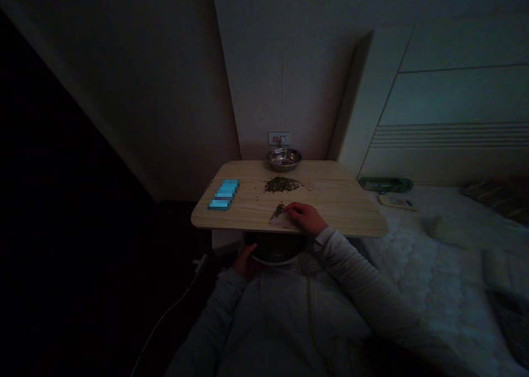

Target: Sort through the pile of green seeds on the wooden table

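My right hand rests on the wooden tabletop near its front edge, fingers curled and touching a small heap of dark green bits lying on a pale patch. My left hand is below the table's edge, gripping the rim of a metal bowl held in my lap. A larger pile of the same dark bits lies in the table's middle. A second, empty-looking metal bowl stands at the table's back edge.
A glowing blue phone lies on the table's left. A wall socket is behind the table. A bed with small items lies to the right. A white cable runs across the dark floor at left.
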{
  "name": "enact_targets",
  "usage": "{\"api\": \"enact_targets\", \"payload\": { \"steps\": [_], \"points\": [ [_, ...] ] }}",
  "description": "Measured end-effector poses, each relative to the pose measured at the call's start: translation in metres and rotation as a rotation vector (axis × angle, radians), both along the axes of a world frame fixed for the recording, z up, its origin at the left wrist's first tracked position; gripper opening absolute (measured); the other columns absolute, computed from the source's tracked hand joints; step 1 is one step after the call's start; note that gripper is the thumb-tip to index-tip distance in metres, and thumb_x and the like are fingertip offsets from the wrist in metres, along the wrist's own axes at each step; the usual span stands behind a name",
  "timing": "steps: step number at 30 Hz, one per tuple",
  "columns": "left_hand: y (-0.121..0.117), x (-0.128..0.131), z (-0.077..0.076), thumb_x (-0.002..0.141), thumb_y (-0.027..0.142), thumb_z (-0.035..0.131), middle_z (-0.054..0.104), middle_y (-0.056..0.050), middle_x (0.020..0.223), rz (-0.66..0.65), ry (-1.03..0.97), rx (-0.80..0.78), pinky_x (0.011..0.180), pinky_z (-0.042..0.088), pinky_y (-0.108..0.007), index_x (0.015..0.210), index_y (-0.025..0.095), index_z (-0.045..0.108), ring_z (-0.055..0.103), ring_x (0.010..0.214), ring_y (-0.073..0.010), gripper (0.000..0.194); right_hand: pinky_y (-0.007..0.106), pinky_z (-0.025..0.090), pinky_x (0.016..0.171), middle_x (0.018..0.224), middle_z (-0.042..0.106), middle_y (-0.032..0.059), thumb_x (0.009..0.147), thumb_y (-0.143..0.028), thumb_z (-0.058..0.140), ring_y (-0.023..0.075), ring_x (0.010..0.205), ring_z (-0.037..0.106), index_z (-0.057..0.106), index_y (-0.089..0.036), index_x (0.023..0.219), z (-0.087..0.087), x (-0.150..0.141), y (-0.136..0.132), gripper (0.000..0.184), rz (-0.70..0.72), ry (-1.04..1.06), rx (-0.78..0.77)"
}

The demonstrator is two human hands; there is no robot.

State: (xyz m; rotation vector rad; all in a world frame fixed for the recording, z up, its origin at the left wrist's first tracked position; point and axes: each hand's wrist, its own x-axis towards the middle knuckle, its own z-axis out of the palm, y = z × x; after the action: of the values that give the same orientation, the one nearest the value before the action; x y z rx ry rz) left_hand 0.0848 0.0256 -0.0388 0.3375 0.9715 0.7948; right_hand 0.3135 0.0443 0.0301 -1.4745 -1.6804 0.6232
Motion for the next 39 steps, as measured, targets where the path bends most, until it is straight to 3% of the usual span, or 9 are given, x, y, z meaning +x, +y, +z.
{"api": "enact_targets", "payload": {
  "steps": [8, 16, 20, 25, 28, 34, 39],
  "points": [
    [-0.004, 0.003, 0.012, 0.085, 0.019, 0.055, 0.077, -0.011, 0.086, 0.024, 0.066, -0.001, 0.072, 0.059, -0.036, 0.122, 0.009, 0.058, 0.071, 0.092, -0.0268, 0.038, 0.027, 0.045, 0.069, 0.076, 0.07, 0.0032, 0.08, -0.029, 0.054, 0.0164, 0.071, 0.059, 0.072, -0.017, 0.09, 0.002, -0.001, -0.002, 0.024, -0.011, -0.011, -0.008],
    [0.002, -0.004, -0.007, 0.079, 0.022, 0.065, 0.076, -0.012, 0.099, -0.013, -0.015, 0.003, 0.075, 0.059, -0.037, 0.119, 0.014, 0.06, 0.07, 0.097, -0.0274, 0.041, 0.028, 0.046, 0.071, 0.077, 0.07, 0.0035, 0.079, -0.027, 0.054, 0.017, 0.072, 0.06, 0.072, -0.017, 0.089, 0.001, 0.0, 0.0, 0.023, -0.012, -0.017, -0.009],
    [0.003, -0.004, -0.007, 0.081, 0.021, 0.061, 0.076, -0.011, 0.099, -0.022, 0.01, -0.005, 0.073, 0.06, -0.037, 0.115, 0.015, 0.062, 0.07, 0.097, -0.0275, 0.034, 0.027, 0.045, 0.068, 0.074, 0.069, 0.0021, 0.078, -0.028, 0.053, 0.016, 0.07, 0.058, 0.072, -0.018, 0.088, -0.001, 0.001, 0.001, 0.023, 0.005, 0.017, -0.008],
    [0.002, -0.002, -0.006, 0.08, 0.021, 0.063, 0.075, -0.011, 0.1, -0.015, -0.018, 0.025, 0.076, 0.059, -0.038, 0.121, 0.015, 0.059, 0.07, 0.098, -0.027, 0.042, 0.028, 0.045, 0.069, 0.076, 0.068, 0.0027, 0.078, -0.03, 0.052, 0.0167, 0.071, 0.058, 0.071, -0.017, 0.089, -0.001, 0.002, 0.001, 0.025, -0.019, 0.068, -0.022],
    [0.002, -0.002, -0.005, 0.082, 0.022, 0.06, 0.076, -0.011, 0.099, -0.021, -0.002, 0.01, 0.076, 0.06, -0.039, 0.123, 0.014, 0.057, 0.07, 0.099, -0.0276, 0.042, 0.029, 0.045, 0.069, 0.077, 0.068, 0.0036, 0.077, -0.031, 0.051, 0.0172, 0.072, 0.058, 0.07, -0.016, 0.089, -0.002, 0.003, 0.002, 0.027, -0.071, 0.137, -0.017],
    [0.0, 0.002, -0.002, 0.081, 0.019, 0.06, 0.076, -0.01, 0.097, 0.007, 0.018, 0.008, 0.085, 0.057, -0.04, 0.113, 0.015, 0.063, 0.068, 0.105, -0.0287, 0.033, 0.031, 0.046, 0.068, 0.069, 0.064, 0.0028, 0.08, -0.037, 0.047, 0.0186, 0.068, 0.057, 0.069, -0.016, 0.099, -0.006, 0.008, 0.008, 0.035, -0.324, 0.207, 0.05],
    [-0.002, 0.004, -0.002, 0.077, 0.017, 0.063, 0.076, -0.012, 0.099, 0.032, 0.01, 0.037, 0.092, 0.054, -0.041, 0.104, 0.015, 0.066, 0.064, 0.112, -0.0309, 0.027, 0.032, 0.047, 0.074, 0.081, 0.07, 0.0057, 0.082, -0.033, 0.048, 0.0195, 0.074, 0.061, 0.07, -0.018, 0.098, -0.006, 0.006, 0.009, 0.031, -0.337, 0.131, 0.051]
  ]
}}
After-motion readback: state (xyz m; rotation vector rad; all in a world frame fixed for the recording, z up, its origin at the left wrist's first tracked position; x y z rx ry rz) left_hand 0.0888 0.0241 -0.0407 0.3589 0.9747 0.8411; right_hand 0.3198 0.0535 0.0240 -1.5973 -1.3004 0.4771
